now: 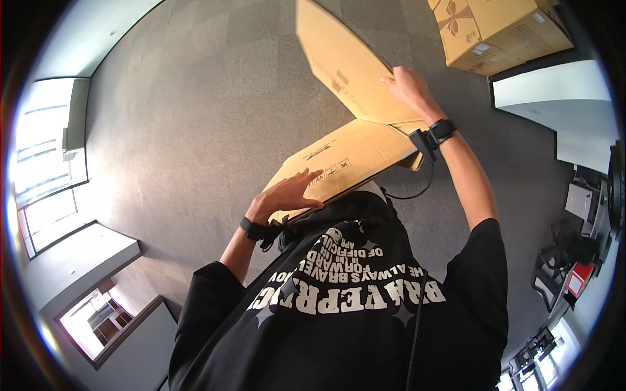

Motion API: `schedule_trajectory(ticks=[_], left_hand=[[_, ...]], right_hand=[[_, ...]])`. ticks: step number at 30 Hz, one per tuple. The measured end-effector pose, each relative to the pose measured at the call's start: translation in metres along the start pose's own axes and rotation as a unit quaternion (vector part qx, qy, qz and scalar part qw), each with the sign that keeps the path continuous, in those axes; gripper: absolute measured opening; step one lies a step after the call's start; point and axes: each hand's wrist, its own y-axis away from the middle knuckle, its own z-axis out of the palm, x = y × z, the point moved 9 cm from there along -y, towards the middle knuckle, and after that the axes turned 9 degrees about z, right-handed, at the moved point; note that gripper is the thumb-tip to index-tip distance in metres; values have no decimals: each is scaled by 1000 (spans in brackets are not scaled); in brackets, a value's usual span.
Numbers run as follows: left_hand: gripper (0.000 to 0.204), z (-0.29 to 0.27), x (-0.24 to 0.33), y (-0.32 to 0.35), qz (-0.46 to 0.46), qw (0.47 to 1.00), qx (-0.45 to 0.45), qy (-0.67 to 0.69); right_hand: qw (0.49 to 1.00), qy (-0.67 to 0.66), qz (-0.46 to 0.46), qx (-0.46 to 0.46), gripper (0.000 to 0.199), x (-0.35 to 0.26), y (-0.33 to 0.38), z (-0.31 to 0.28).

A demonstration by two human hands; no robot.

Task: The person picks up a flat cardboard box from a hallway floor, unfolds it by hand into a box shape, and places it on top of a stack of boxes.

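A flattened brown cardboard box [339,154] spreads in front of me, its panels bent apart in a V. The near panel lies close against my body, with small printed symbols on its face. Across its left end rests my left hand [287,194], fingers stretched out flat and apart on the cardboard. My right hand [409,90] is closed over the right edge of the raised far panel. Its fingertips are partly hidden behind that panel. Near the fold, a smaller flap sticks out under my right wrist.
Large closed cardboard boxes [499,32] stand at the far right beside a white partition [554,98]. Grey carpet [189,117] surrounds me. Chairs [561,251] and desks line the right side; windows [49,143] are at the left. A black cable [417,192] loops from my right wrist.
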Motion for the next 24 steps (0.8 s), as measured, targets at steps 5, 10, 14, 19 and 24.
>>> schedule_trajectory(ticks=[5,10,14,19,24], left_hand=[[94,7,9,-12,9,998,-58,-7],[82,-1,12,-16,27,989,-113,97],[71,-12,-12,-24,33,987,-90,128],[62,-41,-28,-29,-35,973,-63,219],[50,-67,-34,-44,-15,980,-34,197]], right_hand=[[993,-57,104,3,46,78,6,-5],[980,-114,165,6,58,118,33,-4],[963,-203,175,-4,62,135,61,-4],[910,-363,165,109,71,190,79,37],[857,-467,177,126,71,186,92,36]])
